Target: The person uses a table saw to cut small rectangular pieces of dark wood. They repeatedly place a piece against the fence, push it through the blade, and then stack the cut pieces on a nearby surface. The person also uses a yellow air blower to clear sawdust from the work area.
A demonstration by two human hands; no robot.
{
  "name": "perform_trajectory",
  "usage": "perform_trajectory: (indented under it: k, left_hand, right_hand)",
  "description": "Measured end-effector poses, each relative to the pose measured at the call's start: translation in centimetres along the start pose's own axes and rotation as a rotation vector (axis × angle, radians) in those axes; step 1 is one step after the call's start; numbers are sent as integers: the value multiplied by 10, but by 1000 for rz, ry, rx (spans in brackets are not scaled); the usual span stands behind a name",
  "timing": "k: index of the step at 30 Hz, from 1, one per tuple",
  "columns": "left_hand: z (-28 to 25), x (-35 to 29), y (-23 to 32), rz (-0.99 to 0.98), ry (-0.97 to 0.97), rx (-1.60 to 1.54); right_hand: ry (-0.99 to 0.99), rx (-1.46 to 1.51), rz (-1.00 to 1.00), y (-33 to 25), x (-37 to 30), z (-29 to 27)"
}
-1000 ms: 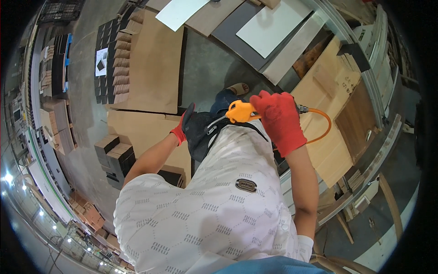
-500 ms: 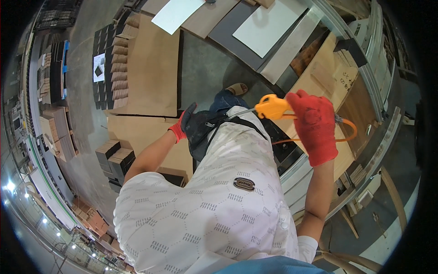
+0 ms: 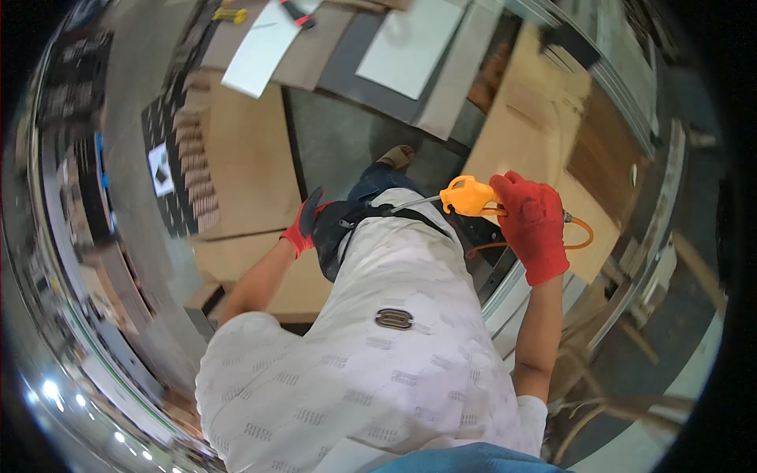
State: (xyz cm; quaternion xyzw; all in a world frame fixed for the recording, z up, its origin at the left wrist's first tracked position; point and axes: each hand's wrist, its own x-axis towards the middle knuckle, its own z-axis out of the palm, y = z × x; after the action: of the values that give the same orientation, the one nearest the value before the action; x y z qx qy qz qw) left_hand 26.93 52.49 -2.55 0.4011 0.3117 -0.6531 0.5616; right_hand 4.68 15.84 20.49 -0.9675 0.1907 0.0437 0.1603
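My right hand (image 3: 532,229), in a red glove, is closed round an orange air blow gun (image 3: 470,197). Its thin metal nozzle points left toward a black waist bag (image 3: 335,238) at my front. An orange hose (image 3: 582,236) loops from the gun behind that hand. Beside the bag's left side is my left hand (image 3: 303,226), in a red glove with a dark palm. A finger of it stretches out; the rest are partly hidden by the bag, and whether it touches the bag I cannot tell.
Brown boards (image 3: 251,150) and a stack of dark-edged panels (image 3: 169,169) lie to the left. White sheets (image 3: 414,47) and a red-and-black tool (image 3: 298,14) rest on boards ahead. A wooden workbench (image 3: 524,118) with metal rails stands on the right.
The view has turned, so the surroundings sit further left and the red-and-black tool has come into sight. My right hand still grips the blow gun, its nozzle still toward the bag.
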Motion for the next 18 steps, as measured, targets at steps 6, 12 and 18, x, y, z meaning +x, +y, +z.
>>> perform_trajectory:
  k: [6,12,18]
  left_hand:
    - [-30,36,18,78,4,356]
    - [34,50,80,286,-35,1149]
    - [204,72,97,449,-392,1704]
  right_hand:
    - [206,-57,615,38,-144,20]
    - [1170,605,1365,-3,-384,14]
    - [1429,554,1408,-92,-438,81]
